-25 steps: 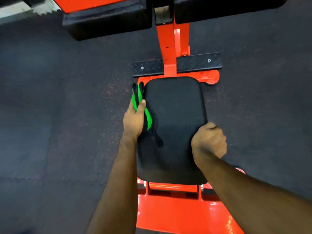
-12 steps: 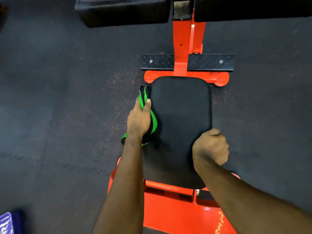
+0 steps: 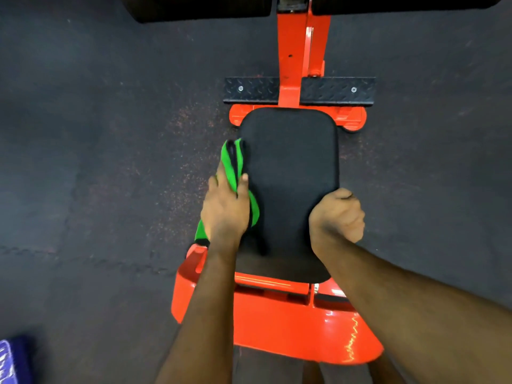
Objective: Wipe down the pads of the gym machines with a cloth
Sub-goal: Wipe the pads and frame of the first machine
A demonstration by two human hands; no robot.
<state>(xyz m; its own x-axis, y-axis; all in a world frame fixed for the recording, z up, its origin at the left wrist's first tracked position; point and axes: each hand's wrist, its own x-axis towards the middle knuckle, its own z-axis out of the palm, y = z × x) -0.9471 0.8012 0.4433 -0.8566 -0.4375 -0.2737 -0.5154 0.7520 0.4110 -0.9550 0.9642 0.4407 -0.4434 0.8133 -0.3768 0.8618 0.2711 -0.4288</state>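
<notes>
A black rectangular seat pad (image 3: 291,167) sits on an orange machine frame (image 3: 277,322) in the middle of the view. My left hand (image 3: 225,209) holds a green and black cloth (image 3: 231,162) against the pad's left edge, thumb on top of the cloth. Part of the cloth hangs below my wrist at the pad's side. My right hand (image 3: 336,217) grips the pad's right edge with curled fingers.
A black checker-plate footrest (image 3: 338,91) crosses the orange upright (image 3: 302,51) beyond the pad. Two larger black pads (image 3: 202,9) lie at the top edge. Dark rubber floor surrounds the machine. A blue and white object (image 3: 8,358) shows at the bottom left corner.
My left hand with the cloth has slid along the pad's left edge, and more green cloth now shows ahead of the fingers. My right hand has kept its grip on the right edge.
</notes>
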